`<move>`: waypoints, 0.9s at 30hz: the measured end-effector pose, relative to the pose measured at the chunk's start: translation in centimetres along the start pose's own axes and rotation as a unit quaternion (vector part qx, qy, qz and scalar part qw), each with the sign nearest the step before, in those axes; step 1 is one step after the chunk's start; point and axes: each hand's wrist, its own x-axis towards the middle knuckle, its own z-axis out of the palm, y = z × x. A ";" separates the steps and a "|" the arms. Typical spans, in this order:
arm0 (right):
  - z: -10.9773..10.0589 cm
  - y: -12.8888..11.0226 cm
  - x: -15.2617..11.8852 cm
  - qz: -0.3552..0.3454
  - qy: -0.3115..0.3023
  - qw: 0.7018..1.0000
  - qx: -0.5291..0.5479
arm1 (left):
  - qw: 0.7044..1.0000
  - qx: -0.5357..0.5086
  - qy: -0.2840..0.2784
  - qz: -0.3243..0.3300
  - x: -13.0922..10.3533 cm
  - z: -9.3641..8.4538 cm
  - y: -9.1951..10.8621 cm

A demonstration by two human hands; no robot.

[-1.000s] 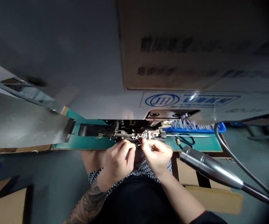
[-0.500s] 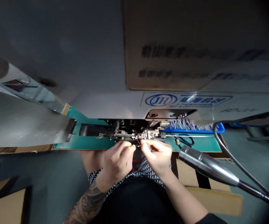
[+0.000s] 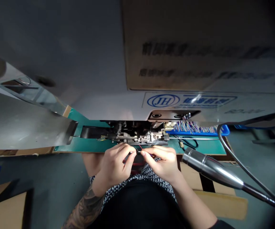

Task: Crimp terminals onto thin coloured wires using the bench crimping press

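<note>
Head cam: my left hand (image 3: 114,165) and right hand (image 3: 164,163), both grips pinched tight on thin red wire (image 3: 140,148), just below crimp tooling (image 3: 139,137), over green tabletop (image 3: 89,145).

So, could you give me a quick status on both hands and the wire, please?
Left hand and right hand together, fingertips pinching thin red wire. Wire just short of the machine's metal tooling. Chrome lamp head off to the right, clear of the hands.

I see a thin red wire (image 3: 140,147) over the green work surface (image 3: 89,145), a blue tray (image 3: 224,130) of multicoloured wires (image 3: 192,127), a blue logo (image 3: 163,100) on grey, black-and-white speckled fabric (image 3: 149,174), a silver lamp head (image 3: 209,167).
</note>
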 end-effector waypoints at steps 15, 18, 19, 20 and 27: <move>2.8 -0.5 0.8 0.111 0.178 0.978 -0.003 | 0.998 0.030 0.047 -0.017 0.5 0.9 1.0; 3.0 -0.5 0.9 0.129 0.183 0.974 0.013 | 0.998 0.034 0.057 -0.024 0.5 1.0 0.8; 3.1 -0.5 0.9 0.136 0.186 0.973 0.018 | 0.997 0.035 0.063 -0.024 0.5 1.1 0.8; 3.1 -0.5 0.9 0.142 0.188 0.972 0.022 | 0.997 0.036 0.069 -0.024 0.5 1.2 0.8; 3.2 -0.4 0.9 0.149 0.189 0.970 0.036 | 0.997 0.036 0.067 -0.031 0.4 1.4 0.6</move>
